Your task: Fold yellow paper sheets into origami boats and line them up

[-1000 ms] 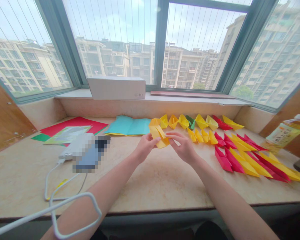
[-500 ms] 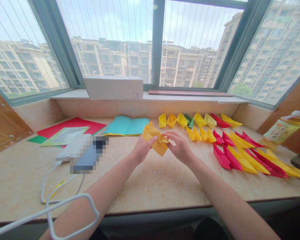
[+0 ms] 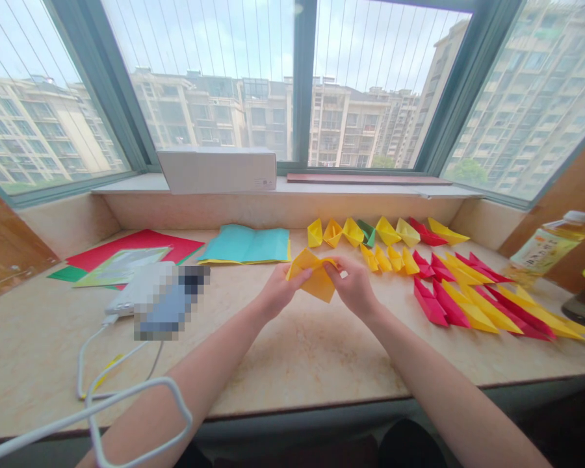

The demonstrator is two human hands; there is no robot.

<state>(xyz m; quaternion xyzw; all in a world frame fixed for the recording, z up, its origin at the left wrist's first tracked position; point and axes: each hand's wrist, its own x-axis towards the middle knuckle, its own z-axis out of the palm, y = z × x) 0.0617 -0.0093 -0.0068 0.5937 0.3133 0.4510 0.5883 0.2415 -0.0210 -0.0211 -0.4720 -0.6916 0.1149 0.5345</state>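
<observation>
A folded yellow paper [image 3: 318,285] is held up between my two hands above the counter. My left hand [image 3: 283,286] grips its left side, thumb lying across the near face. On the opposite side my right hand [image 3: 351,283] pinches the upper right edge between thumb and fingers. The sheet hangs as a diamond-like shape with a point toward me; its far side is hidden. Just right of my right hand stand small folded yellow paper pieces [image 3: 390,260]. Behind them runs a row of folded paper boats [image 3: 353,232], mostly yellow, with a green and a red one.
Longer red and yellow paper boats [image 3: 461,309] lie at the right, near a drink bottle [image 3: 546,247]. At left are blue paper [image 3: 246,244], red paper [image 3: 175,242], a white power bank [image 3: 127,300] and a pixelated device [image 3: 168,312]. A white cable [image 3: 141,390] loops over my left forearm.
The yellow paper has been turned and flattened from a bulky, opened form into a diamond-like shape. My right thumb has moved onto its near face. The view has shifted slightly.
</observation>
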